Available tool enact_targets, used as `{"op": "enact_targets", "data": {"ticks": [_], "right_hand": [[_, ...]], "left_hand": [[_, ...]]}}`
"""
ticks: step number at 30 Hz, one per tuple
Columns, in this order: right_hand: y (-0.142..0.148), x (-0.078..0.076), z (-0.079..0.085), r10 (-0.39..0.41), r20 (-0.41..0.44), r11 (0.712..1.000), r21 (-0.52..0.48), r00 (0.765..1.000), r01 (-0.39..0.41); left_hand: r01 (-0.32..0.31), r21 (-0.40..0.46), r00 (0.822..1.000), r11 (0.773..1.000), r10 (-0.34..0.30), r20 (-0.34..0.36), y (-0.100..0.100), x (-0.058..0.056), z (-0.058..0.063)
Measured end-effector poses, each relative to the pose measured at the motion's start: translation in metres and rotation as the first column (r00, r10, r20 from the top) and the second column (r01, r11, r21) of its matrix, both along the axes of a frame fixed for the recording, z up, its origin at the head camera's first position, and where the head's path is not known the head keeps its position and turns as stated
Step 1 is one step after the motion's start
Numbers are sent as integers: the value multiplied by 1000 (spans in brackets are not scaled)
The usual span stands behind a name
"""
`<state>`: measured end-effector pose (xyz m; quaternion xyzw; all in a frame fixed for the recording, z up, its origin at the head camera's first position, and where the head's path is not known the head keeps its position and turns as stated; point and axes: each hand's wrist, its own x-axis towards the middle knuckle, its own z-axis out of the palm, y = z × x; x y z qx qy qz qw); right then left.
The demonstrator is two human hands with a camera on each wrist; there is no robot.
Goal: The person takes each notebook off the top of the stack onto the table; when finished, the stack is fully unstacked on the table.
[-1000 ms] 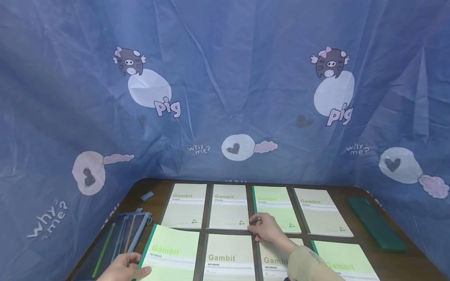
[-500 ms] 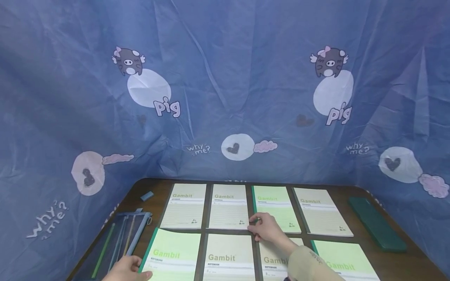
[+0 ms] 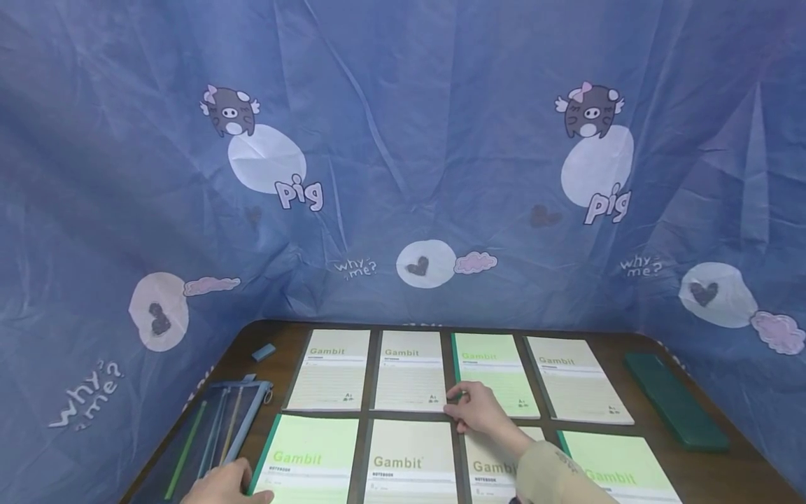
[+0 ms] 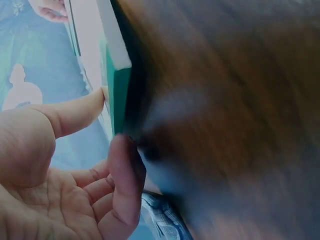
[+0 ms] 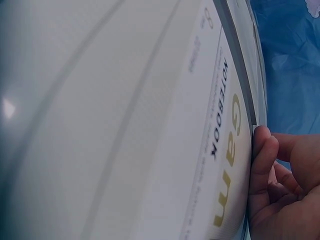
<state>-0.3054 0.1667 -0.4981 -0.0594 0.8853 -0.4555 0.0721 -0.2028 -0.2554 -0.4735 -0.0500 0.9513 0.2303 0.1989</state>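
In the head view my left hand (image 3: 228, 484) is at the left edge of the front-left green notebook (image 3: 315, 441). The left wrist view shows that hand's thumb (image 4: 82, 112) on the cover and a bent finger (image 4: 126, 170) at the lower edge of the green spine (image 4: 118, 92), the spine between them. My right hand (image 3: 481, 411) has bent fingers with tips at the lower right corner of the second white notebook (image 3: 409, 371) in the back row. Its forearm crosses over another white notebook (image 3: 491, 479) in front. Whether those fingertips grip the corner is unclear.
Two rows of notebooks lie on the dark wooden table (image 3: 283, 336), including a back-row green one (image 3: 494, 350). A mesh pencil pouch (image 3: 208, 427) and a small blue eraser-like block (image 3: 263, 351) are at left. A green case (image 3: 676, 402) lies at right. Blue curtain (image 3: 403, 175) encloses the table.
The front-left green notebook, tilted up a second ago, has lowered flat in line with its row, and my left hand has moved down with it. My right hand has stayed put.
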Motion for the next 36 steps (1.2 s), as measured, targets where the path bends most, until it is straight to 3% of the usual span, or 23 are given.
{"op": "enact_targets", "data": {"ticks": [4, 9, 11, 13, 18, 22, 31, 36], "right_hand": [[-1, 0, 1, -4, 3, 1000, -2, 1000, 4], [-1, 1, 2, -9, -2, 1000, -2, 1000, 9], [-1, 1, 2, -12, -1, 1000, -3, 1000, 12], [-1, 1, 2, -10, -1, 1000, -2, 1000, 10], [-1, 1, 2, -9, -1, 1000, 9, 1000, 9], [0, 0, 2, -16, -3, 1000, 18, 1000, 16], [-2, 0, 3, -7, -20, 1000, 28, 1000, 8], [-2, 1, 3, -21, -10, 999, 41, 1000, 21]], "left_hand": [[4, -33, 1000, 999, -4, 5, -6, -5, -8], [1, -12, 1000, 1000, -1, 19, -18, -17, -30], [-1, 3, 1000, 1000, 1, 19, -19, -19, -32], [-2, 9, 1000, 1000, 2, 7, -16, -18, -26], [6, 12, 996, 1000, -5, -88, 4, -7, 12], [19, 67, 985, 998, -8, -170, 19, -7, 33], [73, 114, 952, 991, -35, -305, 49, -27, 50], [112, 193, 923, 975, -30, -383, 69, -42, 59]]}}
